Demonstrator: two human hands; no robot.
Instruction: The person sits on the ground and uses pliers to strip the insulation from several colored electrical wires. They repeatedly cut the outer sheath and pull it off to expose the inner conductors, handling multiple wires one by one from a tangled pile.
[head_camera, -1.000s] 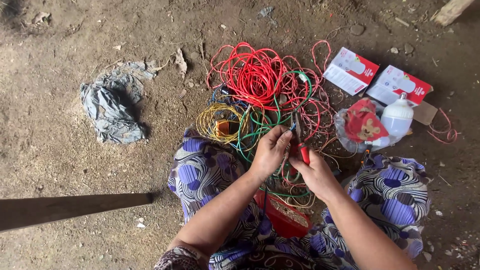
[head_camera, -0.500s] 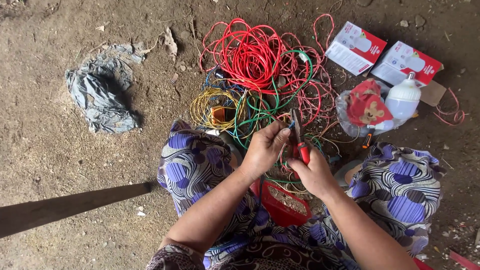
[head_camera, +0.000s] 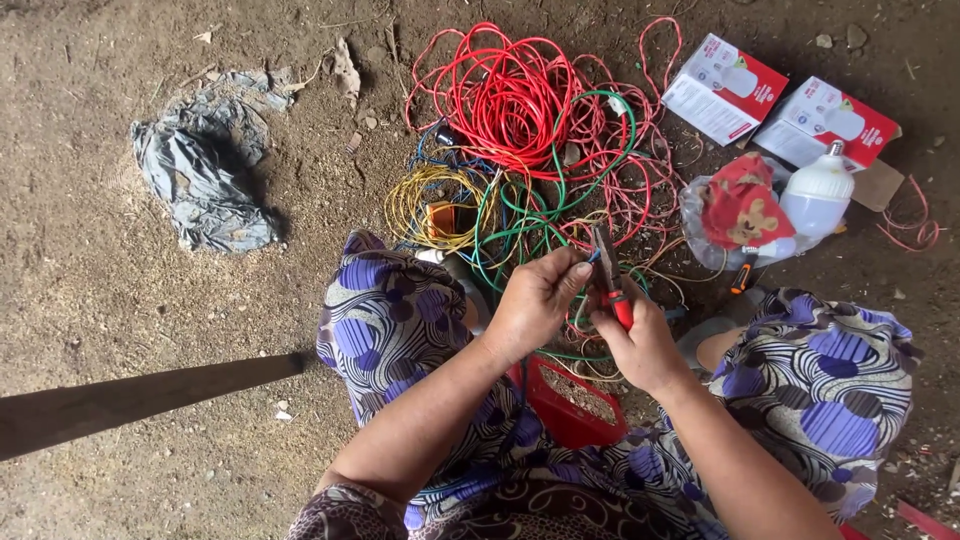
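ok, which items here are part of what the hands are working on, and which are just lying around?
In hand:
- left hand pinching a wire end
- right hand gripping red-handled pliers
- tangled wires, red, green and yellow, right ahead of the hands

Lying about:
- crumpled grey plastic bag
- two red and white boxes
- white bulb
- red crate by the lap

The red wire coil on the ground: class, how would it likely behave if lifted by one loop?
The red wire coil looks loosely wound, so it would probably sag and spill. Its loops overlap green wire, so neighbours may drag along.
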